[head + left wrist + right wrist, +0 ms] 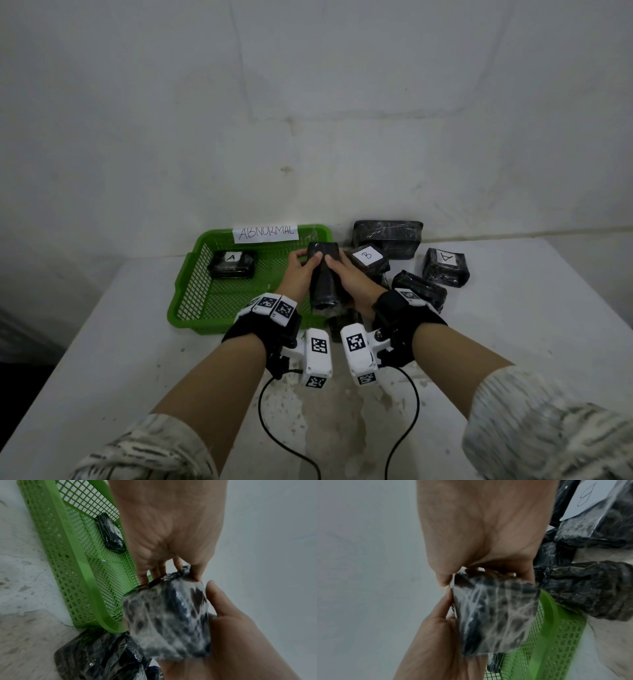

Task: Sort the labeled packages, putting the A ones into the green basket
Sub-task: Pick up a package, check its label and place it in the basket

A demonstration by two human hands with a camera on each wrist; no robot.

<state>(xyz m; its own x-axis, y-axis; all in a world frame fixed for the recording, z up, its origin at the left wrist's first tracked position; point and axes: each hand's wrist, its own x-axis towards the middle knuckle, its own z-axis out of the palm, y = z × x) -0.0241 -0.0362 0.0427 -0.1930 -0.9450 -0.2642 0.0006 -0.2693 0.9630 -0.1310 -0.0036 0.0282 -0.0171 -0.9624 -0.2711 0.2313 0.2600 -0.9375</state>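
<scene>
Both hands hold one black plastic-wrapped package [323, 274] above the right edge of the green basket [191, 284]. My left hand [301, 270] grips its left side and my right hand [346, 274] its right side, thumbs on top. No label shows on this held package [168, 622], in the right wrist view [496, 615] either. One package marked A [231, 263] lies inside the basket [82, 563] at its back left. To the right on the table lie a package marked B [368, 260] and another marked A [445, 267].
A paper sign reading ABNORMAL [265, 233] is on the basket's back wall. A large black package [387, 236] sits against the wall, another [419, 291] lies beside my right wrist, and one [342, 318] lies under my hands. Two cables run down the white table [137, 342].
</scene>
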